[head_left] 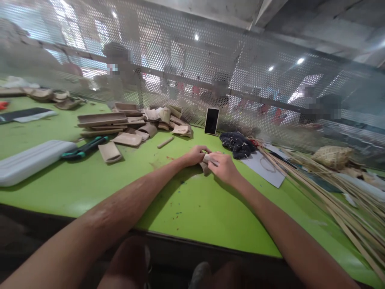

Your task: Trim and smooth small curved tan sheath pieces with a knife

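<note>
My left hand (195, 155) is closed on the far side of a short, curved piece of bamboo (205, 168), low over the green table (180, 208). My right hand (224, 166) presses against the same piece from the right with its fingers bent. Between the right fingers a small greyish strip shows; its kind is too small to make out. My fingers cover much of the bamboo piece. Just beyond the hands lies a short bamboo stick (166, 142).
Split bamboo pieces (102, 119) are heaped at the back left. Nearer are green-handled cutters (86, 148) and a white case (36, 160). A phone (211, 121) leans on the perforated screen (180, 72). Dark cloth (237, 144), white paper (264, 168) and long bamboo strips (325, 192) lie right.
</note>
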`<action>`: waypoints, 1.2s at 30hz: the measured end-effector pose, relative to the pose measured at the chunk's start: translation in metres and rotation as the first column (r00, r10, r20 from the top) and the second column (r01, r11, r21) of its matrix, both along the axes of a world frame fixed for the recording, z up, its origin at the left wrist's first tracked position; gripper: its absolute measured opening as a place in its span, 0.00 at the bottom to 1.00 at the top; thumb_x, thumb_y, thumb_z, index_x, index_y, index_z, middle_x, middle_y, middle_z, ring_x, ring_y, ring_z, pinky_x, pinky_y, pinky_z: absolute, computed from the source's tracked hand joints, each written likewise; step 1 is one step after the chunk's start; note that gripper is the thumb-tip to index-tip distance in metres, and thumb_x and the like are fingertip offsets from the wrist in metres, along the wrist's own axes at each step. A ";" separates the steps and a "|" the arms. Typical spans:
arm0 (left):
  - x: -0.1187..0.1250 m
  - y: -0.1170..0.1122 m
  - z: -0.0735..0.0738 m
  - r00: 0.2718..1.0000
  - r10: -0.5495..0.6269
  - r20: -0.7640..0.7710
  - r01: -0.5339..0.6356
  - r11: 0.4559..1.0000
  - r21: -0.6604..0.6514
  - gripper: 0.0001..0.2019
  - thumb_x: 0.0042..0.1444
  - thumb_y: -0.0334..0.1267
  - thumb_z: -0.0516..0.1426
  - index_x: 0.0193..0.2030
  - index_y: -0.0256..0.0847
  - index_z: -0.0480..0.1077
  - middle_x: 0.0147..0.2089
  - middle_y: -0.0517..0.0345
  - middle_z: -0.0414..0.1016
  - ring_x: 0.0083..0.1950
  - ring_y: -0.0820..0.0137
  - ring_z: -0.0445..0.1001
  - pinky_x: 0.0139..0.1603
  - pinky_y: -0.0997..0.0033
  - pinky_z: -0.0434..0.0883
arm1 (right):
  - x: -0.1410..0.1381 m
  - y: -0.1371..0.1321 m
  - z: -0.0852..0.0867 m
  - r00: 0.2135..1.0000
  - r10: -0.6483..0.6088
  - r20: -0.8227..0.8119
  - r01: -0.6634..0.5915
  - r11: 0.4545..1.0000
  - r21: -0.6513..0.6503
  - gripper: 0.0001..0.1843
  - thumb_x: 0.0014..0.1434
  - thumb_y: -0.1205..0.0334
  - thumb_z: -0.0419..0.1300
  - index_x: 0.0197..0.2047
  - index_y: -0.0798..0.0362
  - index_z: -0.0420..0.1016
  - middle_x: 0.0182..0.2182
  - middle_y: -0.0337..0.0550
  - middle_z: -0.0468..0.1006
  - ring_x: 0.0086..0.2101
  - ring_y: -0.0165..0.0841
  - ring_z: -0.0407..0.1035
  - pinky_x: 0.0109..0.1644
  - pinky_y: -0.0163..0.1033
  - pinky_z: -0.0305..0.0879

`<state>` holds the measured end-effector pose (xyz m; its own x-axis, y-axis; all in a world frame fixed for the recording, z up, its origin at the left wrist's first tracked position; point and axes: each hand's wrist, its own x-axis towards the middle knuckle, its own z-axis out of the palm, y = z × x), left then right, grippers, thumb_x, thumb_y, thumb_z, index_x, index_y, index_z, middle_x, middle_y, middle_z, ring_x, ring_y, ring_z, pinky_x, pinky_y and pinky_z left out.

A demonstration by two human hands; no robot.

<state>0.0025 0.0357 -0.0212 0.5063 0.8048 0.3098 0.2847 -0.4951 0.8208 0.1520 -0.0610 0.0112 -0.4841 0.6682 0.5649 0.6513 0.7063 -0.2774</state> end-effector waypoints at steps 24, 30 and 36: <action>-0.013 0.008 0.002 0.982 -0.186 -0.009 0.186 0.982 0.029 0.18 0.58 0.44 0.56 0.45 0.33 0.80 0.45 0.46 0.82 0.45 0.62 0.77 0.49 0.63 0.74 | -0.003 -0.004 0.000 0.997 0.061 0.041 -0.061 0.998 0.008 0.11 0.60 0.71 0.59 0.41 0.52 0.81 0.38 0.45 0.83 0.40 0.38 0.73 0.50 0.47 0.70; -0.014 0.008 0.003 0.982 -0.186 -0.035 0.187 0.982 0.013 0.17 0.56 0.39 0.58 0.47 0.33 0.80 0.45 0.46 0.82 0.46 0.62 0.78 0.50 0.63 0.74 | 0.000 -0.001 0.002 0.999 -0.034 0.036 0.034 0.999 0.009 0.12 0.59 0.73 0.59 0.41 0.52 0.82 0.38 0.47 0.83 0.38 0.39 0.73 0.45 0.47 0.72; -0.015 0.005 0.005 0.980 -0.198 0.016 0.198 0.980 0.016 0.17 0.56 0.41 0.59 0.47 0.32 0.80 0.47 0.44 0.82 0.47 0.61 0.79 0.50 0.61 0.75 | -0.003 -0.002 0.002 0.998 0.044 0.051 -0.044 0.999 -0.006 0.12 0.59 0.72 0.60 0.42 0.50 0.82 0.39 0.44 0.84 0.38 0.37 0.74 0.47 0.47 0.72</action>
